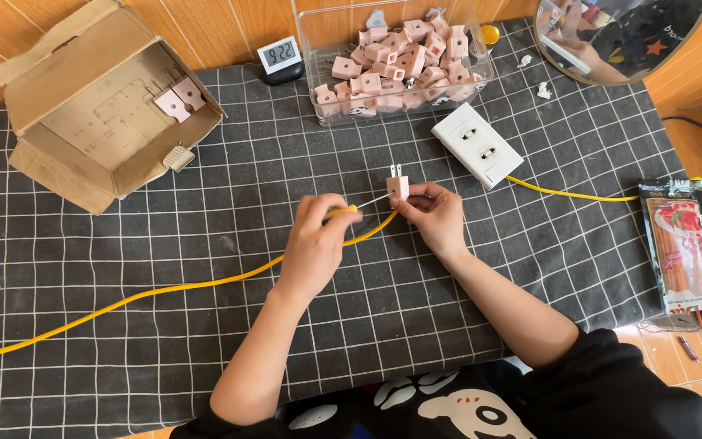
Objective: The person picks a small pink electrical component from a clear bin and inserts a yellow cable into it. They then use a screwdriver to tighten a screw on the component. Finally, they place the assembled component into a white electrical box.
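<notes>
Pink plastic two-pronged plug point(397, 186) sits pinched in the fingers of the right hand point(435, 215), prongs up, above the middle of the dark grid-patterned cloth point(164, 244). Left hand point(316, 244) is closed around a yellow-handled screwdriver point(351, 210), its tip at the plug's side, over the yellow cable point(164, 290). White socket block point(476, 145) lies near.

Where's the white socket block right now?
In the head view, the white socket block lies on the checked cloth, right of centre, just below the clear bin of pink plugs and beyond the right hand.
</notes>
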